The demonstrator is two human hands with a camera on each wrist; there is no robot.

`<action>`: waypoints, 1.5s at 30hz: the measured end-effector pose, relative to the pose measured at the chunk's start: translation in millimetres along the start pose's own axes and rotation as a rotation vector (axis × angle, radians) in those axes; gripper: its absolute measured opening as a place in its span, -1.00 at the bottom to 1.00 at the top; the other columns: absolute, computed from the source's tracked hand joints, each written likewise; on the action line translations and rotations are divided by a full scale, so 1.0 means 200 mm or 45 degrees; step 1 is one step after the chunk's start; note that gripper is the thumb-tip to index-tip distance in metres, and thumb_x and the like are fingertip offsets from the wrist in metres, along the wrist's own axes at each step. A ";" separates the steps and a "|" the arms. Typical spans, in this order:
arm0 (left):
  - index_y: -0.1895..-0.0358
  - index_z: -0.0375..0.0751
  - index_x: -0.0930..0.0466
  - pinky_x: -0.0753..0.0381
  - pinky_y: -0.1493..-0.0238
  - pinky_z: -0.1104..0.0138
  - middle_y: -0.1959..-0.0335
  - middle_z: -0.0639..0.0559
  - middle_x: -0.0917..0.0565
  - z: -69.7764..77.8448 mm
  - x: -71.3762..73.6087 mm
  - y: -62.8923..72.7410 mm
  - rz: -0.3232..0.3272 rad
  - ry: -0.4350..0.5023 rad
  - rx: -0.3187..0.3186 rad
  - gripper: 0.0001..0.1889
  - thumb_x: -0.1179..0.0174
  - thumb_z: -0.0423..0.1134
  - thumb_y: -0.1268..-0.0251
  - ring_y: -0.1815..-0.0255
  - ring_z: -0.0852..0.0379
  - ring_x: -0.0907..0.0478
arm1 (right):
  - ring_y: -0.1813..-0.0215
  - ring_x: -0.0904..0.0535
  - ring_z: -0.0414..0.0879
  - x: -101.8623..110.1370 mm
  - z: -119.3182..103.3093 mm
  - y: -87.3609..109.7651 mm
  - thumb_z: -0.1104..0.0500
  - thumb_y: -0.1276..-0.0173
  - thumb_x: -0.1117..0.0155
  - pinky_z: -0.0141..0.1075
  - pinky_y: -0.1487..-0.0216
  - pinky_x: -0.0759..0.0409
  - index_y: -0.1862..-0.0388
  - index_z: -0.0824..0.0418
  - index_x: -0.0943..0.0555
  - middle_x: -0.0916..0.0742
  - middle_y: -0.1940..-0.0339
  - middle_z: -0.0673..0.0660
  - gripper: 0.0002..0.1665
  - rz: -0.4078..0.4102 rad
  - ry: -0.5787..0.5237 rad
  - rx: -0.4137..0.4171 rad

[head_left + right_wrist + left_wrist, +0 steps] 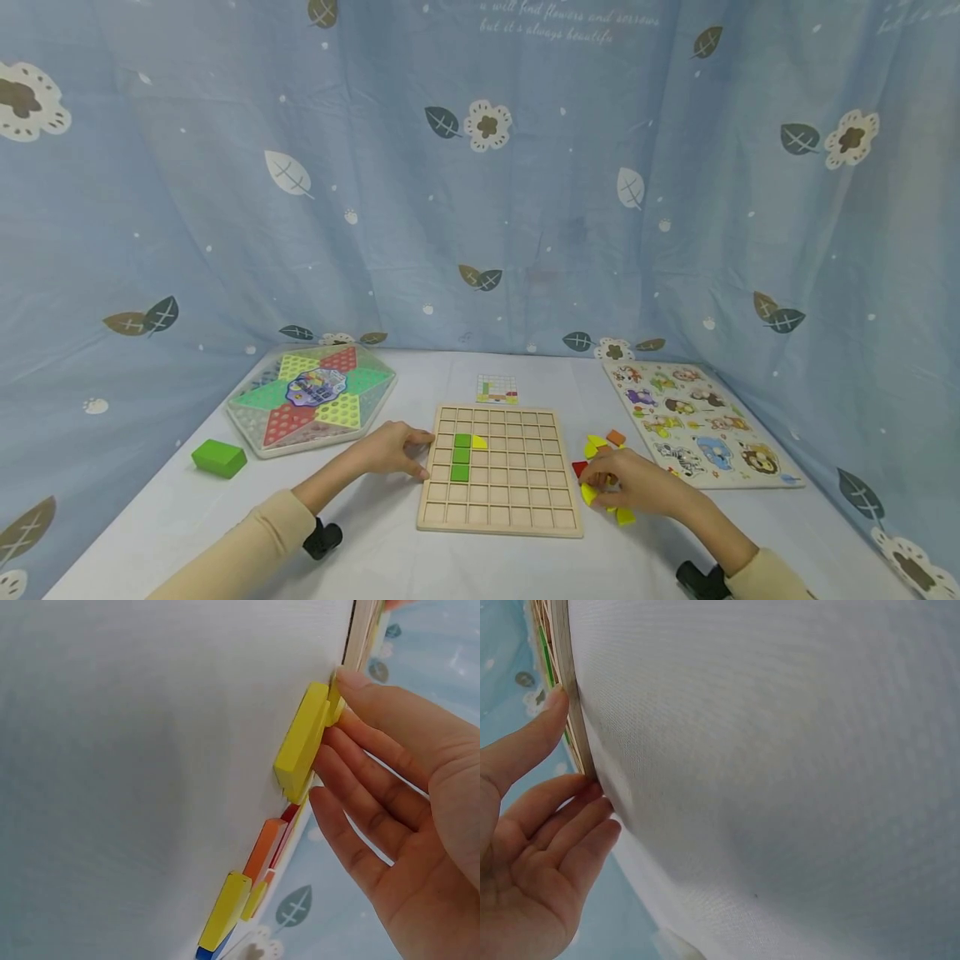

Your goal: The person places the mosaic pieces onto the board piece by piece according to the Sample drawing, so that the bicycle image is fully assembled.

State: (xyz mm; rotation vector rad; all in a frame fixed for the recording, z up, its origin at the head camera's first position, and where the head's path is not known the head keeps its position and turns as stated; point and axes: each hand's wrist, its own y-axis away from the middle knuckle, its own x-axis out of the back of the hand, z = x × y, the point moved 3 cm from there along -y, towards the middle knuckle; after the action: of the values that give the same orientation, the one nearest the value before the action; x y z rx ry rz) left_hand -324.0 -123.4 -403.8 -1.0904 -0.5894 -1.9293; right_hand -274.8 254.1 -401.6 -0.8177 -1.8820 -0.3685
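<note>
A wooden grid board (521, 497) lies flat, with several green square blocks (461, 456) in one column and a yellow quarter-round block (479, 442) beside the top one. My left hand (390, 451) rests at the board's left edge; in the left wrist view its thumb (544, 731) touches the side and the fingers extend loosely below. To the right of the board, my right hand (626, 482) is over a loose pile of colored blocks. Its thumb and index finger pinch a small yellow block (337, 701). Just beside it stands a thicker yellow block (300, 742).
Behind the board lies a small pattern card (497, 389). A hexagonal Chinese checkers board (315, 400) and a green box (219, 458) are on the left. At the right lies an animal picture board (697, 425). An orange block (616, 437) sits at the pile's far side.
</note>
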 end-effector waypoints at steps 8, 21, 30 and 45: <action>-0.16 -0.37 -0.57 -0.47 -0.14 -0.03 -0.13 -0.19 -0.60 0.00 0.00 0.00 -0.001 -0.014 -0.013 -0.35 -0.51 -0.14 0.05 -0.18 -0.24 -0.49 | 0.25 -0.56 -0.25 0.00 -0.01 -0.01 0.17 -0.21 -0.44 -0.32 0.26 -0.61 0.06 0.16 -0.67 -0.68 0.22 -0.09 -0.69 0.034 -0.007 -0.011; -0.15 -0.37 -0.57 -0.47 -0.14 -0.03 -0.14 -0.20 -0.60 -0.02 -0.01 -0.01 0.003 -0.004 -0.009 -0.35 -0.51 -0.14 0.06 -0.18 -0.23 -0.50 | 0.25 -0.63 -0.20 -0.05 -0.16 -0.12 0.21 -0.22 -0.43 -0.31 0.24 -0.64 0.07 0.23 -0.66 -0.71 0.20 -0.04 -0.70 0.117 -0.045 0.137; -0.15 -0.36 -0.57 -0.47 -0.15 -0.03 -0.14 -0.19 -0.60 -0.02 -0.01 -0.01 0.000 0.018 -0.002 -0.34 -0.52 -0.14 0.07 -0.19 -0.23 -0.49 | 0.24 -0.61 -0.24 -0.14 -0.28 -0.28 0.16 -0.23 -0.43 -0.37 0.22 -0.62 0.09 0.15 -0.68 -0.70 0.21 -0.12 -0.73 0.040 -0.091 0.131; -0.14 -0.35 -0.59 -0.46 -0.15 -0.03 -0.12 -0.19 -0.61 -0.02 0.00 0.00 0.014 0.002 -0.007 -0.35 -0.52 -0.14 0.08 -0.19 -0.24 -0.49 | 0.27 -0.59 -0.33 -0.24 -0.51 -0.56 0.09 -0.21 -0.46 -0.56 0.23 -0.54 0.14 0.15 -0.70 -0.72 0.25 -0.16 -0.74 0.029 0.070 0.239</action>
State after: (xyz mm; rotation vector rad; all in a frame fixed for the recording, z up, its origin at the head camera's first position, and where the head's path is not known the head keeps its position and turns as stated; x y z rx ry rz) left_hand -326.0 -124.9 -406.0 -1.0933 -0.5762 -1.9230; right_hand -269.8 95.4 -387.6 -0.6950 -1.8234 -0.1948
